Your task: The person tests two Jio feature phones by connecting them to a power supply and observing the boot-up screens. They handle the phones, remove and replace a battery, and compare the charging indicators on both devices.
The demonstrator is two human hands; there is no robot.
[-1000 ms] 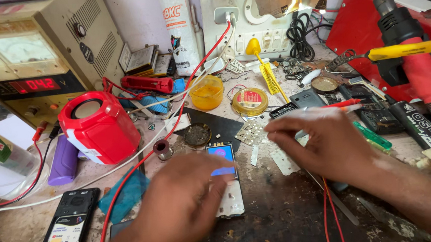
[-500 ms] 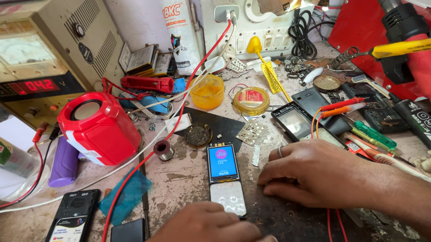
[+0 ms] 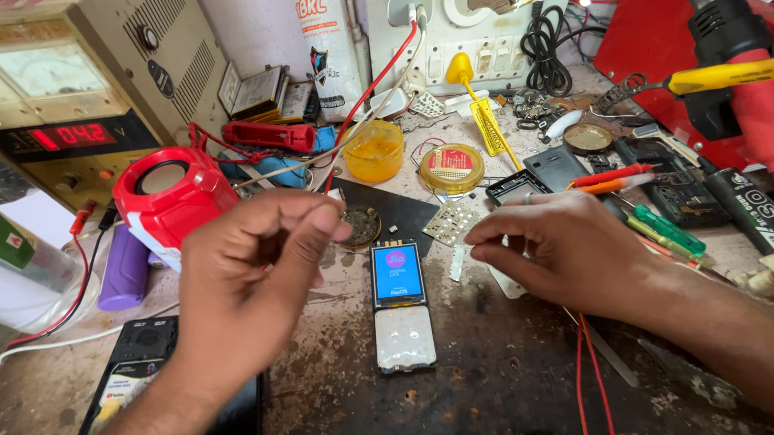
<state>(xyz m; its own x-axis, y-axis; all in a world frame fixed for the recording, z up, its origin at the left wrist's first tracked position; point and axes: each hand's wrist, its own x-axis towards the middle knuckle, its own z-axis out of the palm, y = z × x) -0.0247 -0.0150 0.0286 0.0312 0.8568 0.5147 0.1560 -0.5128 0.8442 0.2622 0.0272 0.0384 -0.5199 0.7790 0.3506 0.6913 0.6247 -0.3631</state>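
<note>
A stripped keypad phone lies flat in the middle of the bench, its small screen lit blue above a white keypad. My left hand hovers just left of it, raised off the bench, with thumb and fingers curled together and nothing visible between them. On the other side of the phone, my right hand rests on the bench. Its bent fingertips sit beside a small white strip. Whether they pinch anything is hidden. Neither hand touches the phone.
A red speaker, a purple cylinder and a black phone lie at left, below a bench power supply. Behind are a yellow cup and a round tin. Screwdrivers, a red hot-air tool and red wires crowd the right.
My left hand came off the phone, dropped toward the near edge, then rose up to the phone's left. My right hand slid closer to the phone. The lit screen is uncovered.
</note>
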